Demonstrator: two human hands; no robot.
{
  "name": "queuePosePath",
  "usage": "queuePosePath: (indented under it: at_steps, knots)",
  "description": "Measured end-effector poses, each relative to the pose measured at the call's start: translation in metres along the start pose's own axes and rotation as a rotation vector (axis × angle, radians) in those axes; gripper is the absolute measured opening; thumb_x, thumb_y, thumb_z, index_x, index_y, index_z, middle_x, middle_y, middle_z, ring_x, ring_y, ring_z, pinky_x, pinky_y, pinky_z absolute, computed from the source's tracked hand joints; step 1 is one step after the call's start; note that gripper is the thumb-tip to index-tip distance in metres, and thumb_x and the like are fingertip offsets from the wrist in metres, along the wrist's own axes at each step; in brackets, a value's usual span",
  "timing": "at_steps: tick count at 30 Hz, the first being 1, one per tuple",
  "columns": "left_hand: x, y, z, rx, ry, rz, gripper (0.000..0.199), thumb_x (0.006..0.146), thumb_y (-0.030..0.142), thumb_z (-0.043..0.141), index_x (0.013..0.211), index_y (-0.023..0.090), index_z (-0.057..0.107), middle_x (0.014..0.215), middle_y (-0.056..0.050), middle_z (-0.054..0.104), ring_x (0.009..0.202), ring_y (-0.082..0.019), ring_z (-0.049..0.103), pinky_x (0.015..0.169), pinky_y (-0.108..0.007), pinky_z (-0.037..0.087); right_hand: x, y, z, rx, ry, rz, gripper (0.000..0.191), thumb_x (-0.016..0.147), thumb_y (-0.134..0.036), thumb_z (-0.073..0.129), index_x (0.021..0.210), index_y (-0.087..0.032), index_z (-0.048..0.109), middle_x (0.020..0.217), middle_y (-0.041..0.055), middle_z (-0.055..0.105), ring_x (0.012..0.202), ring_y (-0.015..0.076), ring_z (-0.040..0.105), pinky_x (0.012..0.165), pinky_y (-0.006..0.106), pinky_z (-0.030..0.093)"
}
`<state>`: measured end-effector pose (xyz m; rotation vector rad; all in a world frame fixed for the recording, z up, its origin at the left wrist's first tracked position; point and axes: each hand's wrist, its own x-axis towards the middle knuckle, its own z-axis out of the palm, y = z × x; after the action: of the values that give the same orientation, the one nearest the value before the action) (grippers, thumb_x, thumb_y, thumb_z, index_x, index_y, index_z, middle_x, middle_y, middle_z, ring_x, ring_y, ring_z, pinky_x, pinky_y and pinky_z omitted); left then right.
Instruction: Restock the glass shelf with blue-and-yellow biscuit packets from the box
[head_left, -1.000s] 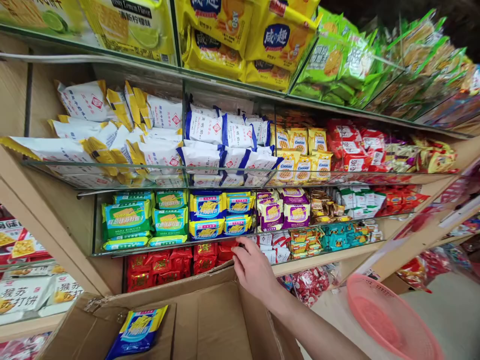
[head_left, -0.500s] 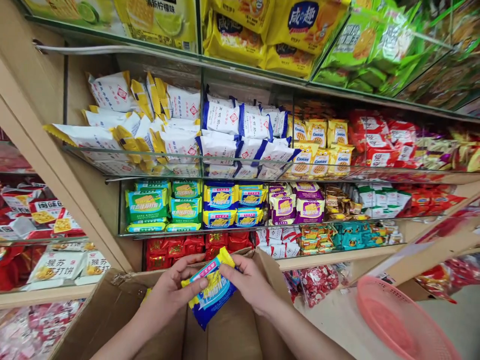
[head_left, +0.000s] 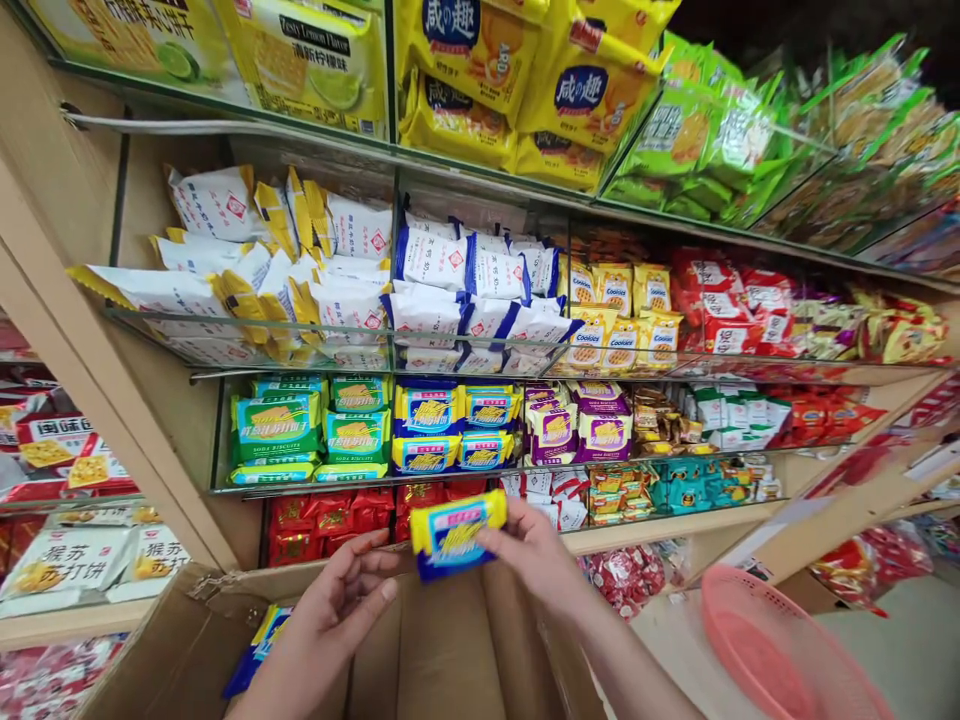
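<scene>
Now my right hand point(head_left: 536, 555) pinches a blue and yellow biscuit packet point(head_left: 456, 530) above the open cardboard box point(head_left: 442, 650), just below the shelf, while my left hand point(head_left: 341, 610) hovers beside it, fingers spread.

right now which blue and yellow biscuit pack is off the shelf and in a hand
The blue and yellow pack pinched by the right hand; the matching packs on the shelf sit stacked behind glass.
</scene>
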<state>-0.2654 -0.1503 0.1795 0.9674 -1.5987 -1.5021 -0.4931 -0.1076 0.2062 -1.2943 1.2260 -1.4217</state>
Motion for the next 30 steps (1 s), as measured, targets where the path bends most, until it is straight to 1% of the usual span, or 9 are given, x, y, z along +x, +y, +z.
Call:
queuePosePath:
  at_steps: [4, 7, 12, 15, 17, 23, 25, 27, 30]
  knots:
    - [-0.006, -0.008, -0.003, 0.028, -0.026, -0.053, 0.051, 0.07, 0.05, 0.061, 0.107, 0.021, 0.042, 0.088, -0.003, 0.06, 0.078, -0.016, 0.055, 0.071, -0.027, 0.045, 0.032, -0.018, -0.038, -0.174, 0.314, -0.185, 0.032, 0.073, -0.036, 0.061, 0.099, -0.017, 0.055, 0.096, 0.0075, 0.065, 0.087, 0.0204, 0.06, 0.079, 0.036, 0.047]
    - [-0.009, -0.01, 0.0, 0.024, -0.083, -0.063, 0.051, 0.071, 0.052, 0.059, 0.108, 0.022, 0.041, 0.086, -0.002, 0.059, 0.075, -0.015, 0.054, 0.071, -0.028, 0.045, 0.058, -0.03, -0.048, -0.448, 0.487, -0.282, 0.03, 0.074, -0.033, 0.058, 0.099, -0.017, 0.053, 0.094, 0.009, 0.065, 0.085, 0.0217, 0.059, 0.076, 0.037, 0.046]
    - [-0.012, -0.008, 0.002, 0.078, -0.137, -0.078, 0.045, 0.073, 0.049, 0.058, 0.107, 0.023, 0.045, 0.084, 0.0, 0.057, 0.079, -0.016, 0.053, 0.075, -0.03, 0.044, 0.083, -0.043, -0.038, -0.811, 0.516, -0.328, 0.035, 0.077, -0.025, 0.054, 0.108, -0.013, 0.047, 0.095, 0.0135, 0.062, 0.086, 0.0265, 0.059, 0.075, 0.042, 0.046]
    - [-0.013, -0.01, -0.001, 0.126, -0.171, -0.068, 0.038, 0.076, 0.044, 0.056, 0.106, 0.023, 0.046, 0.082, 0.001, 0.056, 0.078, -0.016, 0.054, 0.075, -0.03, 0.044, 0.087, -0.043, -0.031, -0.98, 0.541, -0.467, 0.042, 0.079, -0.018, 0.05, 0.118, -0.007, 0.04, 0.111, 0.0201, 0.054, 0.103, 0.0286, 0.051, 0.084, 0.044, 0.043]
    - [-0.012, -0.015, -0.003, 0.163, -0.189, -0.055, 0.032, 0.079, 0.041, 0.053, 0.105, 0.023, 0.047, 0.081, 0.001, 0.056, 0.077, -0.016, 0.054, 0.074, -0.03, 0.044, 0.087, -0.041, -0.03, -1.064, 0.527, -0.563, 0.043, 0.081, -0.015, 0.046, 0.122, -0.008, 0.038, 0.115, 0.0203, 0.05, 0.109, 0.0275, 0.046, 0.088, 0.044, 0.041]
    - [-0.007, -0.022, -0.005, 0.315, -0.213, 0.029, 0.019, 0.082, 0.034, 0.048, 0.098, 0.024, 0.053, 0.086, 0.0, 0.063, 0.083, -0.017, 0.06, 0.076, -0.029, 0.049, 0.087, -0.032, -0.026, -1.212, 0.541, -0.563, 0.042, 0.082, -0.011, 0.039, 0.125, -0.012, 0.041, 0.124, 0.0207, 0.04, 0.114, 0.0288, 0.039, 0.088, 0.047, 0.04]
    - [-0.001, -0.01, -0.004, 0.462, -0.176, 0.154, 0.019, 0.084, 0.031, 0.046, 0.099, 0.024, 0.054, 0.092, -0.001, 0.065, 0.087, -0.017, 0.061, 0.079, -0.029, 0.05, 0.089, -0.028, -0.025, -1.216, 0.521, -0.575, 0.042, 0.083, -0.009, 0.035, 0.125, -0.011, 0.04, 0.125, 0.0204, 0.039, 0.115, 0.0275, 0.037, 0.09, 0.046, 0.04]
    - [0.008, 0.01, -0.003, 0.675, -0.116, 0.402, 0.023, 0.085, 0.026, 0.044, 0.105, 0.024, 0.054, 0.101, -0.003, 0.064, 0.096, -0.017, 0.059, 0.086, -0.031, 0.047, 0.091, -0.025, -0.024, -1.233, 0.495, -0.593, 0.04, 0.084, -0.008, 0.033, 0.123, -0.008, 0.043, 0.126, 0.0214, 0.037, 0.117, 0.0267, 0.035, 0.092, 0.043, 0.04]
    - [0.03, 0.047, 0.004, 0.955, -0.039, 0.803, 0.033, 0.086, 0.019, 0.04, 0.118, 0.022, 0.048, 0.124, -0.007, 0.054, 0.117, -0.017, 0.046, 0.098, -0.033, 0.04, 0.095, -0.026, -0.022, -1.301, 0.508, -0.592, 0.037, 0.084, -0.007, 0.033, 0.118, -0.006, 0.048, 0.124, 0.0219, 0.038, 0.115, 0.0279, 0.034, 0.092, 0.042, 0.039]
